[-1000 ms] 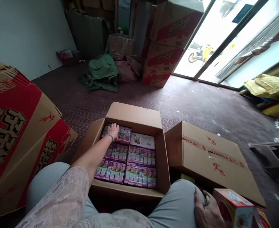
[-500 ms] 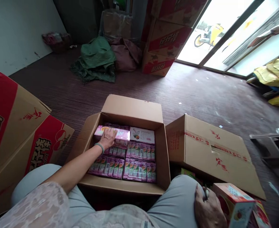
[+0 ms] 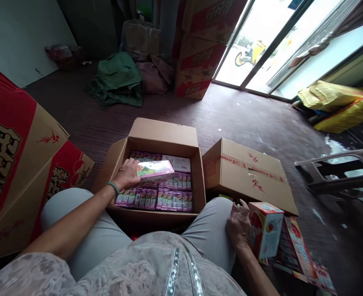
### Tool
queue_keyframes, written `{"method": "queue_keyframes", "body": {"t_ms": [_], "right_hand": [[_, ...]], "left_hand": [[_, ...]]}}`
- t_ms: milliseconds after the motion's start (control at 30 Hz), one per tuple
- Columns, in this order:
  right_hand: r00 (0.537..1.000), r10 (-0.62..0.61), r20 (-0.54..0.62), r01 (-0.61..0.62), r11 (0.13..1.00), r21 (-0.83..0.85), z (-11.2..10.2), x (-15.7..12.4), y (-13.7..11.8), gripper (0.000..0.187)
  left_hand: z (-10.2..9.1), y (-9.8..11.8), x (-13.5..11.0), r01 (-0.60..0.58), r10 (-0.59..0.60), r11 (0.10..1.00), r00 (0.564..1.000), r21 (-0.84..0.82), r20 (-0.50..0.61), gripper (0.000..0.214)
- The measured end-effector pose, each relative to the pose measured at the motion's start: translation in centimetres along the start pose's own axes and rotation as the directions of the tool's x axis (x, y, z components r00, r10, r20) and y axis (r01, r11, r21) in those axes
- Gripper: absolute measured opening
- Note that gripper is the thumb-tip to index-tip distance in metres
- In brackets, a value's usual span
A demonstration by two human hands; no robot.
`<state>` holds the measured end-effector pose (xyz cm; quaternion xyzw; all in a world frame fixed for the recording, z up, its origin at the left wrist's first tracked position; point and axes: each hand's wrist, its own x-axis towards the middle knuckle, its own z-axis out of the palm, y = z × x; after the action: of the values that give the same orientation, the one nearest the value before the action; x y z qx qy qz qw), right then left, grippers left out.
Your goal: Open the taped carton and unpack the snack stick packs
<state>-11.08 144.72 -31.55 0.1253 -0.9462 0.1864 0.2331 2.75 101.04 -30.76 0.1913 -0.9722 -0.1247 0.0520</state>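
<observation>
An open cardboard box (image 3: 119,158) sits on the floor between my knees, filled with purple shrink-wrapped packs (image 3: 172,200). My left hand (image 3: 126,174) is closed on a pink pack (image 3: 154,172) lifted above the others, over the box's left half. My right hand (image 3: 238,224) rests by my right knee, fingers against a small colourful carton (image 3: 265,234) standing on the floor. Whether it grips the carton is unclear.
A closed brown box (image 3: 249,174) lies right of the open one. Large red-printed cartons (image 3: 15,156) stand at my left. Flattened colourful cartons (image 3: 299,250) lie at lower right, with a grey stool (image 3: 338,170) beyond. Stacked boxes (image 3: 200,57) and cloth bundles (image 3: 116,80) stand near the glass door.
My left hand has picked a pink pack from the far left corner and drawn it up and toward me. My right hand has shifted from my knee to the small carton.
</observation>
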Motion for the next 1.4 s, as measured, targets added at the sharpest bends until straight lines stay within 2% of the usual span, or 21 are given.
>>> {"method": "queue_keyframes", "body": {"t_ms": [100,133,167,200,267,333,367,400,467,600,667,833,933,1000,1133,1233,1300,1367,1400], "right_hand": [[0.974,-0.212,0.079,0.197,0.967,0.161,-1.3,0.2,-4.3,0.04],[0.942,-0.308,0.132,0.276,0.937,0.212,-2.0,0.3,-6.4,0.035],[0.886,-0.417,0.203,0.364,0.896,0.255,-2.8,0.5,-8.7,0.032],[0.795,-0.531,0.294,0.458,0.843,0.283,-3.6,0.7,-11.1,0.029],[0.57,-0.664,0.484,0.616,0.735,0.283,-4.9,1.0,-15.6,0.024],[0.367,-0.671,0.644,0.723,0.641,0.256,-5.7,0.9,-19.2,0.018],[0.288,-0.658,0.696,0.759,0.6,0.253,-5.8,0.6,-20.7,0.017],[0.229,-0.648,0.726,0.786,0.563,0.255,-5.8,0.3,-21.9,0.019],[0.158,-0.65,0.743,0.825,0.501,0.262,-5.3,-0.4,-23.8,0.024],[0.075,-0.67,0.739,0.866,0.411,0.285,-4.3,-1.7,-26.1,0.025],[0.069,-0.68,0.73,0.878,0.389,0.279,-4.0,-2.1,-26.7,0.026],[0.101,-0.668,0.737,0.906,0.367,0.209,-3.5,-2.5,-26.9,0.026],[0.084,-0.665,0.742,0.911,0.353,0.213,-3.0,-1.9,-25.7,0.026],[0.116,-0.643,0.757,0.904,0.383,0.188,-2.7,-0.7,-24.0,0.025],[0.289,-0.49,0.823,0.853,0.522,0.011,-2.7,3.3,-18.3,0.026],[0.386,-0.447,0.807,0.785,0.618,-0.033,-3.6,6.1,-13.8,0.028],[0.498,-0.405,0.767,0.708,0.701,-0.089,-4.8,6.6,-11.7,0.03],[0.618,-0.368,0.695,0.603,0.789,-0.118,-6.5,5.7,-10.8,0.031],[0.645,-0.386,0.66,0.566,0.822,-0.072,-7.3,4.8,-10.9,0.031]], "left_hand": [[-1.8,3.3,-4.8,-0.113,0.101,0.988,0.989,-0.109,-0.106,0.043],[-1.8,4.2,-6.4,-0.154,0.137,0.978,0.983,-0.141,-0.121,0.046],[-1.5,5.1,-7.9,-0.189,0.168,0.967,0.977,-0.172,-0.13,0.05],[-1.0,5.7,-9.2,-0.215,0.19,0.955,0.972,-0.203,-0.135,0.056],[0.4,6.6,-11.2,-0.231,0.193,0.937,0.967,-0.261,-0.163,0.07],[1.6,6.8,-12.3,-0.219,0.158,0.927,0.964,-0.304,-0.213,0.08],[2.1,6.9,-12.6,-0.217,0.143,0.922,0.96,-0.32,-0.239,0.082],[2.4,6.8,-12.7,-0.225,0.141,0.915,0.956,-0.334,-0.258,0.083],[2.7,6.8,-12.8,-0.252,0.148,0.901,0.944,-0.352,-0.295,0.078],[2.7,6.9,-12.7,-0.285,0.137,0.883,0.917,-0.374,-0.374,0.06],[2.8,6.9,-12.7,-0.297,0.141,0.877,0.911,-0.379,-0.387,0.056],[3.0,7.0,-12.5,-0.296,0.157,0.871,0.923,-0.391,-0.351,0.05],[2.8,6.9,-12.8,-0.282,0.159,0.872,0.936,-0.4,-0.313,0.051],[2.5,6.9,-13.0,-0.271,0.163,0.876,0.945,-0.4,-0.284,0.056],[2.2,7.0,-13.1,-0.256,0.17,0.893,0.953,-0.37,-0.25,0.066],[2.3,6.7,-13.1,-0.258,0.168,0.891,0.952,-0.374,-0.256,0.065],[2.4,6.2,-13.2,-0.246,0.147,0.893,0.951,-0.378,-0.271,0.065],[2.3,5.6,-13.2,-0.23,0.116,0.898,0.946,-0.375,-0.303,0.064],[2.1,5.4,-13.1,-0.235,0.114,0.901,0.939,-0.365,-0.324,0.063]]}}
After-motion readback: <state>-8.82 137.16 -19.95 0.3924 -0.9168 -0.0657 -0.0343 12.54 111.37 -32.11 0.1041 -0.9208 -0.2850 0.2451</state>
